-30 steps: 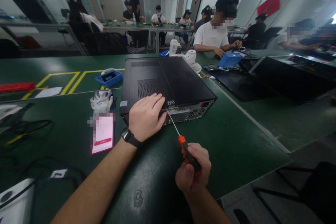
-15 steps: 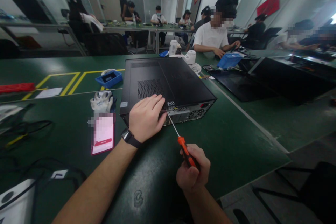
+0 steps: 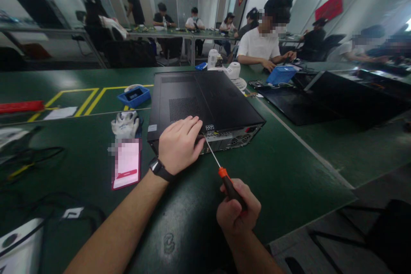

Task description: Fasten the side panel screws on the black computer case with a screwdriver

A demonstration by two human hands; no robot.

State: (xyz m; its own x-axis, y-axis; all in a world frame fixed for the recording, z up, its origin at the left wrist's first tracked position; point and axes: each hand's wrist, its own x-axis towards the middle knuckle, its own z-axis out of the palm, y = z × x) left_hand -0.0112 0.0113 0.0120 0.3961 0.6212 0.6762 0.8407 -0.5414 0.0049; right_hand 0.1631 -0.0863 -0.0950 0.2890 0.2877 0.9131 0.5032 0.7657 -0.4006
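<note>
A black desktop computer case [image 3: 221, 98] lies flat on the green table, its rear panel with fan grille and power socket towards me. My left hand [image 3: 180, 141], a watch on its wrist, rests on the case's near edge with fingers stretched over the top. Its thumb is by the rear edge, close to the screwdriver's tip. Wrapped round the orange and black handle of the screwdriver [image 3: 228, 182] is my right hand [image 3: 239, 207]. The shaft points up and left to the rear panel's upper edge. Whatever the tip meets there is too small to make out.
Left of the case are a blue tray [image 3: 136, 96], a pair of work gloves [image 3: 125, 124] and a pink-framed phone [image 3: 128, 165]. Cables [image 3: 35, 154] lie farther left. A small white fan [image 3: 236, 72] stands behind the case. Across the table sits a person [image 3: 261, 45] beside a blue bin [image 3: 281, 75].
The screwdriver's handle has turned in my right hand, showing a darker side now. My left hand stays on the case. In the background a standing person has moved left.
</note>
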